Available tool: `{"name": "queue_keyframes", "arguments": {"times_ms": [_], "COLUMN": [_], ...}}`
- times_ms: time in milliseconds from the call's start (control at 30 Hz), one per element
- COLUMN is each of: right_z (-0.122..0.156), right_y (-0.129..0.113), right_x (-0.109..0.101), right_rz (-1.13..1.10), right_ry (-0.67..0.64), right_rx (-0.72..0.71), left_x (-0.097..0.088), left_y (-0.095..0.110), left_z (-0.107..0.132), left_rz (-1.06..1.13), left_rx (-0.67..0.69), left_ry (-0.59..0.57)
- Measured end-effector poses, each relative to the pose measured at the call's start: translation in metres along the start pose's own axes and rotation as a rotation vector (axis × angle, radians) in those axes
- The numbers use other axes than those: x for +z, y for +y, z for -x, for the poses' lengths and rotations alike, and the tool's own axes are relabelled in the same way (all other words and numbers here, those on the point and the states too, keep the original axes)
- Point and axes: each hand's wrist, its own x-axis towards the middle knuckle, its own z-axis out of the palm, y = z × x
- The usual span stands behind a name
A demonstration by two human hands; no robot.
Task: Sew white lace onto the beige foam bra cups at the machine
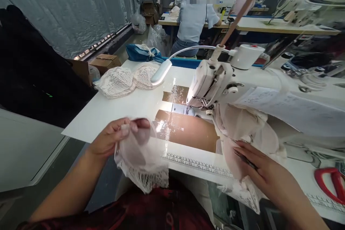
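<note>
My left hand (114, 136) pinches the upper edge of a pale pink bra cup (142, 154) with a lace border, held up in front of the table's near edge. The cup is partly smeared by motion. Over on the right, my right hand (260, 167) has its fingers closed around a slim dark metal tool (246, 160); its kind is partly hidden. Those fingers also rest against a heap of pale pink bra pieces (242, 122), some lace-edged, that hangs over the table's front edge. Left of the heap stands the white sewing machine (210, 82), its needle area lit.
A finished-looking lace bra (115, 82) lies at the table's back left, below a lamp (161, 72) on a bent neck. Brown tape (188, 129) covers the table near the needle. Red-handled scissors (330, 185) lie at right. A co-worker (191, 21) sits ahead.
</note>
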Motion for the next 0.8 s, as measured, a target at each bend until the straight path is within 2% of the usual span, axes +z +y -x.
{"name": "queue_keyframes", "arguments": {"times_ms": [67,100,200,267,367,433,500,633,800], "right_z": [0.001,0.001,-0.004,-0.013,-0.033,-0.049,-0.064,-0.083,-0.09], "right_y": [-0.006,-0.012,-0.043,-0.07,-0.114,-0.138,-0.156,-0.176,-0.192], "right_x": [-0.009,-0.013,-0.018,-0.013,0.003,0.014,0.023,0.035,0.042], "right_rz": [-0.017,-0.029,-0.171,-0.363,-0.62,-0.717,-0.805,-0.969,-1.085], "right_ry": [0.017,0.03,0.095,0.041,-0.213,-0.318,-0.407,-0.472,-0.451], "right_rx": [-0.032,-0.035,-0.005,-0.018,0.036,0.047,0.017,0.041,0.054], "left_x": [-0.01,-0.013,-0.014,-0.011,-0.002,0.003,0.006,0.006,0.005], "left_y": [0.006,0.007,0.001,-0.006,-0.011,-0.012,-0.011,-0.01,-0.008], "left_z": [-0.004,-0.007,-0.017,-0.024,-0.031,-0.033,-0.033,-0.03,-0.031], "left_rz": [-0.287,-0.407,-0.561,-0.562,-0.475,-0.373,-0.303,-0.327,-0.411], "left_rx": [0.082,0.085,0.019,-0.008,-0.059,-0.119,-0.163,-0.18,-0.127], "left_ry": [0.069,0.065,-0.028,-0.098,-0.268,-0.376,-0.432,-0.48,-0.513]}}
